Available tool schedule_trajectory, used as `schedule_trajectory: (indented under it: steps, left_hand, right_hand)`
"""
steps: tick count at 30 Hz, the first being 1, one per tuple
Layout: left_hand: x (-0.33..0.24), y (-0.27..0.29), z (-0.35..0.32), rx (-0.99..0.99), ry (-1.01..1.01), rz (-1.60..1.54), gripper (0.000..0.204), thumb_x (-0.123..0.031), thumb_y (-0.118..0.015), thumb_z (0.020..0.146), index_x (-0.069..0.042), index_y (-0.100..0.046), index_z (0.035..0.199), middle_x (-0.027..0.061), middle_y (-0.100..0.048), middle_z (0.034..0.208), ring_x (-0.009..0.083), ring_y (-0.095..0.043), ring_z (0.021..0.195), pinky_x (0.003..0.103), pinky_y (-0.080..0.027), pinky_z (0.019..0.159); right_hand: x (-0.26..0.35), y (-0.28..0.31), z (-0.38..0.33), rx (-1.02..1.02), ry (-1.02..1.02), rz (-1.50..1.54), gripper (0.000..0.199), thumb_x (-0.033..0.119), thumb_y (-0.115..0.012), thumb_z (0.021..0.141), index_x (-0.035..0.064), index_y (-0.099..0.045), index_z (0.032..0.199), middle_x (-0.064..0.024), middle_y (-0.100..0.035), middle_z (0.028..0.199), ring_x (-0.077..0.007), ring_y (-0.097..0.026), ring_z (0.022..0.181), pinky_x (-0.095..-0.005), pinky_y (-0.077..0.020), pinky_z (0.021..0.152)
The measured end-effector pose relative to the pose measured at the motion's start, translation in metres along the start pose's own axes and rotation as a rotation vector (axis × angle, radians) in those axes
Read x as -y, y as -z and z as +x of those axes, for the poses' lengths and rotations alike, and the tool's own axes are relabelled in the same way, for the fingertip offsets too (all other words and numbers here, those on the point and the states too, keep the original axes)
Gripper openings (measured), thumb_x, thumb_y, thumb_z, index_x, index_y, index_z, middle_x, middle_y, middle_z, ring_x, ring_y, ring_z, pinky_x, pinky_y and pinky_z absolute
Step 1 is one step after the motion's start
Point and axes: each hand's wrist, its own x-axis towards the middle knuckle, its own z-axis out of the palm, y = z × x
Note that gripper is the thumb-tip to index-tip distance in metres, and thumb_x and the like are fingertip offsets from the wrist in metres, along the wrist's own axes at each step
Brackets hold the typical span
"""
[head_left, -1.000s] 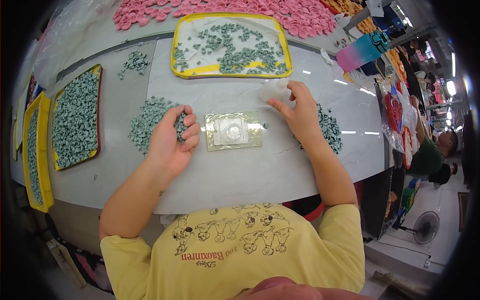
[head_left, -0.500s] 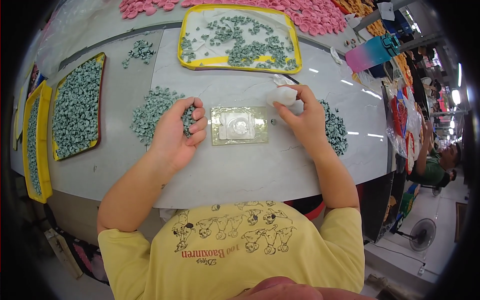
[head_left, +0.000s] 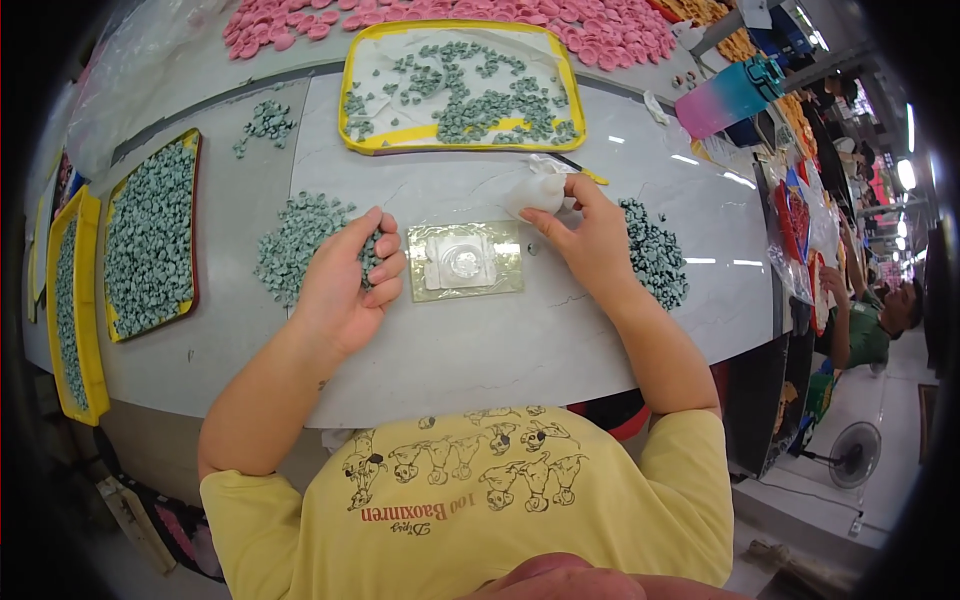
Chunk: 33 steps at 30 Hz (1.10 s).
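Observation:
My left hand (head_left: 345, 282) is cupped around a handful of small grey-green pieces, beside a loose pile of the same pieces (head_left: 295, 240) on the white table (head_left: 480, 350). My right hand (head_left: 590, 235) pinches a small white cloth pouch (head_left: 535, 190) just right of a gold-coloured mould plate (head_left: 465, 262) with a clear round insert in its middle. The plate lies flat between both hands. A darker pile of green pieces (head_left: 655, 250) sits to the right of my right hand.
A yellow tray (head_left: 460, 85) with scattered green pieces lies behind the plate. Two yellow trays (head_left: 150, 240) full of green pieces stand at the left. Pink pieces (head_left: 430, 15) cover the far table. A person in green (head_left: 870, 320) sits at the right; a fan (head_left: 850, 455) stands on the floor.
My right hand has picked up the white pouch from the table's far side and brought it toward the plate. My left hand has stayed closed around the green pieces.

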Motion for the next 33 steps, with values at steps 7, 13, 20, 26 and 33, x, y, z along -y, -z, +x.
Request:
schedule_trajectory:
  steps: [7,13,20,26,33]
  left_hand:
    - [0.016,-0.035,-0.005,-0.078,-0.039,0.035,0.018,-0.015,-0.048,0.093,-0.002,-0.049,0.105,-0.0009,-0.041,0.074,0.0059,-0.033,0.054,0.019,-0.021,0.038]
    - [0.029,-0.057,-0.009,-0.082,-0.076,0.110,0.023,-0.013,-0.043,0.094,0.000,-0.044,0.114,-0.0019,-0.038,0.072,0.0046,-0.030,0.053,0.018,-0.020,0.037]
    - [0.025,-0.063,-0.018,-0.089,-0.149,0.128,0.024,-0.015,-0.041,0.095,-0.001,-0.043,0.114,-0.0025,-0.038,0.072,0.0047,-0.029,0.052,0.018,-0.019,0.037]
    - [-0.042,-0.042,-0.045,-0.233,-0.477,0.959,0.022,-0.016,-0.043,0.094,0.001,-0.051,0.103,0.0022,-0.044,0.066,0.0111,-0.042,0.054,0.023,-0.029,0.041]
    - [-0.052,0.022,-0.072,-0.719,-0.980,2.212,0.018,-0.014,-0.045,0.094,0.001,-0.055,0.093,0.0200,-0.058,0.084,0.0418,-0.054,0.075,0.047,-0.045,0.067]
  right_hand:
    - [-0.016,0.032,-0.001,-0.026,0.031,0.016,0.041,0.023,-0.079,0.071,0.0036,-0.060,0.103,-0.0081,-0.065,0.091,-0.0202,-0.061,0.081,-0.0297,-0.0464,0.075]
    - [-0.022,0.062,-0.010,0.006,0.073,-0.057,0.065,0.027,-0.082,0.066,0.0050,-0.055,0.121,-0.0095,-0.063,0.105,-0.0218,-0.059,0.094,-0.0318,-0.0463,0.081]
    - [-0.024,0.090,-0.011,-0.031,0.077,-0.063,0.065,0.024,-0.079,0.069,0.0055,-0.052,0.125,-0.0075,-0.064,0.107,-0.0190,-0.059,0.097,-0.0309,-0.0455,0.083]
    - [-0.050,0.132,0.015,-0.235,-0.038,-0.058,0.036,0.020,-0.064,0.087,0.0039,-0.058,0.118,-0.0066,-0.065,0.104,-0.0140,-0.062,0.090,-0.0267,-0.0473,0.077]
    - [-0.078,0.178,0.032,-0.349,-0.092,-0.259,0.033,0.025,-0.060,0.090,0.0021,-0.060,0.114,-0.0119,-0.065,0.104,-0.0190,-0.062,0.092,-0.0288,-0.0479,0.079]
